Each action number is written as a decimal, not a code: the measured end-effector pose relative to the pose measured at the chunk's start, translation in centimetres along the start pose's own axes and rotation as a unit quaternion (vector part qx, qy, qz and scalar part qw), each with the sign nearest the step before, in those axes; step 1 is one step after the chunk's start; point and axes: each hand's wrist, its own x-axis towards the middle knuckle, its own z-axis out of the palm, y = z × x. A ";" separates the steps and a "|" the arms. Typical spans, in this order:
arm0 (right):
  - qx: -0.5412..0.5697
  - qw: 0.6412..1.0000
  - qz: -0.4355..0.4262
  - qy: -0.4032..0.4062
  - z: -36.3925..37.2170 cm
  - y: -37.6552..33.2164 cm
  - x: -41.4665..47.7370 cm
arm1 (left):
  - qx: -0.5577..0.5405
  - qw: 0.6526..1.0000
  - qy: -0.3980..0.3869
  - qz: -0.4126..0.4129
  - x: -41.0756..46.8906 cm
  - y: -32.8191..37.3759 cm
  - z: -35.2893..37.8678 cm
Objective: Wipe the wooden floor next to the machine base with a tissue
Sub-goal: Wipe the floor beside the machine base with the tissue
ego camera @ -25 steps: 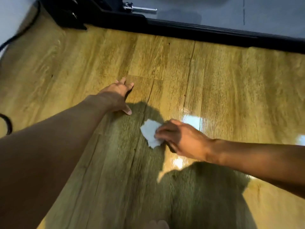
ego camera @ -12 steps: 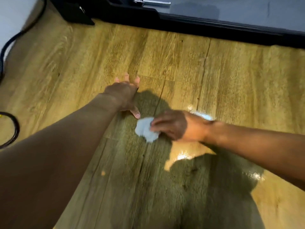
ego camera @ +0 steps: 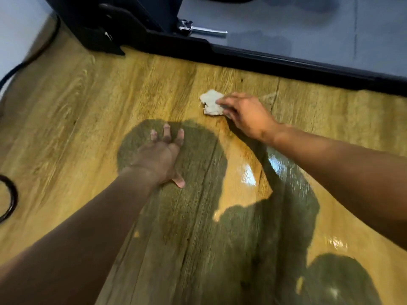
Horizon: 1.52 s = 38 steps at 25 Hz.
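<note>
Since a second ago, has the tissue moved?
Yes. The tissue, held by the right hand, has slid forward across the floor toward the machine base, closing most of the gap to its black edge.

Our right hand (ego camera: pixel 248 116) held the crumpled tissue (ego camera: pixel 210 102) against the wooden floor (ego camera: pixel 110 102), near the black machine base (ego camera: pixel 264 60) along the floor's far edge. Our left hand (ego camera: pixel 158 155) lay flat, fingers spread, nearer us. A black cable (ego camera: pixel 13 69) ran by the left edge.

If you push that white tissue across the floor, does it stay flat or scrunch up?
Probably scrunches: the tissue looks crumpled and floppy under the right hand. It likely slides easily, since the wooden floor looks glossy.
</note>
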 end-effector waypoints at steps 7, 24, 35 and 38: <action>-0.014 0.991 -0.114 -0.061 1.3 -0.6 -0.5 | -0.013 0.999 -0.035 0.000 0.3 0.3 -0.1; 0.033 0.997 -0.063 -0.027 2.5 -3.9 -2.3 | -0.039 0.996 -0.071 -0.024 -1.0 1.5 -2.1; 0.091 0.977 -0.172 -0.084 3.4 -6.2 -11.3 | -0.014 0.999 -0.045 -0.015 -0.5 0.8 -1.2; 0.097 0.968 -0.203 -0.109 2.6 -5.2 -10.0 | 0.001 0.999 -0.037 -0.005 -0.1 0.4 -0.7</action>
